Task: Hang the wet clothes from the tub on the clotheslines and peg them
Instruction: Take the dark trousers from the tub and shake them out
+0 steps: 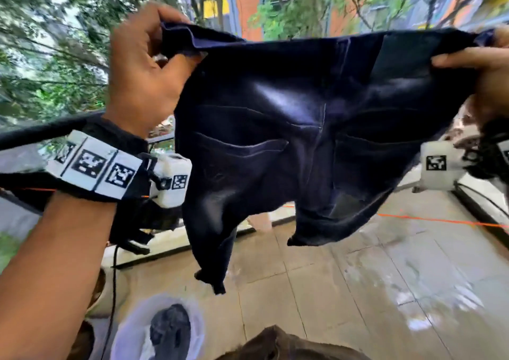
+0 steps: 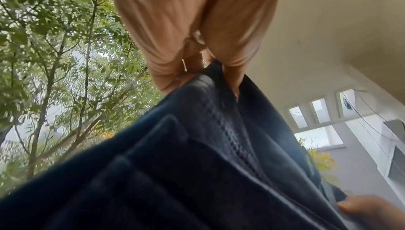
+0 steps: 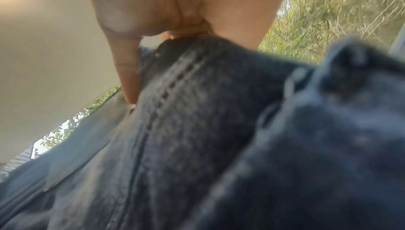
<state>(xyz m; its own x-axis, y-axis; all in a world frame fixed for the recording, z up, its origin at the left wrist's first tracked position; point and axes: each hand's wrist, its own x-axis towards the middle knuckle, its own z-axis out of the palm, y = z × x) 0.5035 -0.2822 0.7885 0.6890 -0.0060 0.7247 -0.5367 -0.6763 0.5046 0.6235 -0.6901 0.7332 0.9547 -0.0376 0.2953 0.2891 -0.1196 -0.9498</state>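
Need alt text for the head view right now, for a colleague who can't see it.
Two hands hold dark blue denim shorts stretched by the waistband, left hand and right hand gripping opposite ends. Below are an orange clothesline, wet floor tiles and a tub with one dark garment.

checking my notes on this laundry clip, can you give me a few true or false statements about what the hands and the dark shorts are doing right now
1. Both hands hold the dark shorts by the top edge, spread wide. True: the left hand grips one corner, the right hand the other.
2. The shorts are already pegged to the orange line. False: they hang in the air from the hands alone, and no peg shows.
3. The tub is empty. False: a dark bundle of cloth lies in it.
4. The floor is tiled. True.
5. The left hand is open and flat. False: its fingers curl round the fabric.
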